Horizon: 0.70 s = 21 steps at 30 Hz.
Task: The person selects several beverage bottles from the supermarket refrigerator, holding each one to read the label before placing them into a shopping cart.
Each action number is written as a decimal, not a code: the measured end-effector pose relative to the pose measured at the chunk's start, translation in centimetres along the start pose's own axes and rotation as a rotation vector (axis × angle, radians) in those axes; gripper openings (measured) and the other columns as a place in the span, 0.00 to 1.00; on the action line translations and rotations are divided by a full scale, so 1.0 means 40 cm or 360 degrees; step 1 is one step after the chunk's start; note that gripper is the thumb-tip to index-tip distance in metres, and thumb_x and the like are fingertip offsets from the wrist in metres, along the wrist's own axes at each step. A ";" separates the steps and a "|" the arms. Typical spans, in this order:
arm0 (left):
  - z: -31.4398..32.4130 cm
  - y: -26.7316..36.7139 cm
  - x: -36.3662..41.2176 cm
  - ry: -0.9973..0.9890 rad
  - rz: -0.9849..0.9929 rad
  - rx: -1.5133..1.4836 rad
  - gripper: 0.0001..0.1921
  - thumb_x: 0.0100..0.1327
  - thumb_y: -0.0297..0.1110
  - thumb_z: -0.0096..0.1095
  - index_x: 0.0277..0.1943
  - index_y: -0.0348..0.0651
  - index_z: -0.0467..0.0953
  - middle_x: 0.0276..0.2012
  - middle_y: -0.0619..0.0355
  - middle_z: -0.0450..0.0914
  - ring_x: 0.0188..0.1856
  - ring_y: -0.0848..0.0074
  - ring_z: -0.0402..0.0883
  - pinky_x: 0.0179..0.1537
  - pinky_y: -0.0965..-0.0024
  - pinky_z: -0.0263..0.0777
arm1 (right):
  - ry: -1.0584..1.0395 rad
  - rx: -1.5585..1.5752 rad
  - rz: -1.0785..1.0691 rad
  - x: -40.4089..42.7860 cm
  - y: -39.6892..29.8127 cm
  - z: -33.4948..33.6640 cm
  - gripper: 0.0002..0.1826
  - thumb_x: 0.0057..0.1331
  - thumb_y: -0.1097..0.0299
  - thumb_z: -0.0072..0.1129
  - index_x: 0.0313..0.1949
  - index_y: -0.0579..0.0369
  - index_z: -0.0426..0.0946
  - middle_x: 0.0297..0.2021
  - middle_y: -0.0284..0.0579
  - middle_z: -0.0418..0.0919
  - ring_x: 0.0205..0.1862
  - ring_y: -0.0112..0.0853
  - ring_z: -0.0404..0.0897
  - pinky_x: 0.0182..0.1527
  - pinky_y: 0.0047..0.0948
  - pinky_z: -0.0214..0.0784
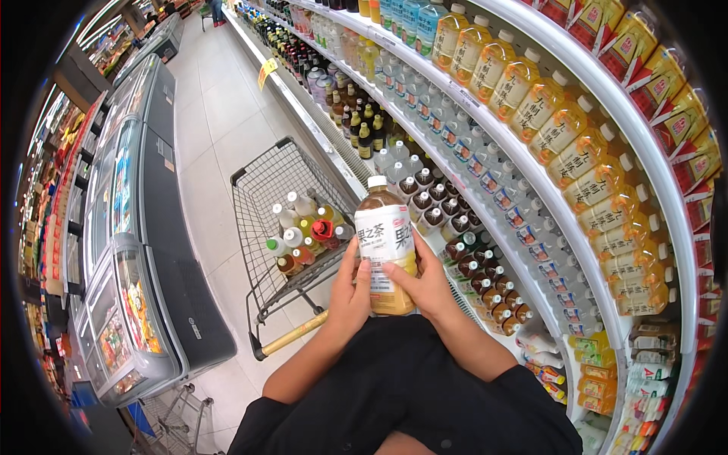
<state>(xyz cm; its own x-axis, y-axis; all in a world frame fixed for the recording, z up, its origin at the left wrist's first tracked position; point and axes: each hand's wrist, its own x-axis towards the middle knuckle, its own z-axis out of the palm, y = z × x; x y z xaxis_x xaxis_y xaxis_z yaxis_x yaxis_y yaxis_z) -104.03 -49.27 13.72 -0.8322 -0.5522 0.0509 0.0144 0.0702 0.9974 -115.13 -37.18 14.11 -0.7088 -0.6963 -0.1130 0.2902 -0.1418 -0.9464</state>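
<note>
A large plastic drink bottle [382, 227] with a white cap, a printed label and amber liquid stands upright between my hands, in front of my chest. My left hand [351, 284] grips its left side, the thumb lying on the label. From the right, my right hand [424, 278] holds it with the thumb across the front. Just beyond to the left is a wire shopping cart [256, 227] with a yellow handle bar [293, 334]. Several bottles [293, 236] with white, green and red tops stand upright inside its basket.
Shelves of bottled drinks [546, 125] curve along my right, with dark-capped bottles [435, 205] on the lowest level. Glass-topped freezer chests [190, 307] line the left side of the tiled aisle [210, 108]. Another cart [176, 421] stands at lower left. A person [217, 11] is far ahead.
</note>
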 end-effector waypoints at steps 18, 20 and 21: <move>-0.068 -0.067 -0.018 -0.0341 -0.0460 -0.1235 0.30 0.78 0.39 0.59 0.75 0.37 0.59 0.66 0.49 0.74 0.67 0.68 0.75 0.69 0.61 0.69 | -0.0016 0.0294 0.0005 -0.035 0.073 0.053 0.44 0.73 0.72 0.60 0.81 0.62 0.45 0.70 0.51 0.68 0.71 0.34 0.69 0.72 0.36 0.62; -0.076 -0.065 -0.020 -0.0332 -0.0466 -0.1244 0.29 0.77 0.37 0.60 0.74 0.37 0.59 0.65 0.50 0.75 0.67 0.68 0.75 0.68 0.61 0.69 | -0.0039 0.0214 0.0003 -0.029 0.076 0.054 0.43 0.74 0.71 0.61 0.81 0.63 0.46 0.71 0.51 0.67 0.71 0.34 0.69 0.72 0.36 0.62; -0.076 -0.061 -0.022 -0.0307 -0.0436 -0.1216 0.29 0.77 0.36 0.60 0.74 0.37 0.60 0.65 0.50 0.75 0.66 0.69 0.75 0.68 0.62 0.69 | -0.0049 0.0256 0.0054 -0.029 0.063 0.064 0.42 0.74 0.71 0.61 0.80 0.64 0.48 0.72 0.51 0.66 0.71 0.33 0.69 0.71 0.35 0.62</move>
<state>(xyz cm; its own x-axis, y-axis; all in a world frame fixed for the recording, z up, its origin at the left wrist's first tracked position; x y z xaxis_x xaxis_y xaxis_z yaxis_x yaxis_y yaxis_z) -101.64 -51.47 11.37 -0.9402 -0.3110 -0.1387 0.1120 -0.6672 0.7364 -111.93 -38.50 12.65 -0.6777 -0.7233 -0.1324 0.4145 -0.2270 -0.8813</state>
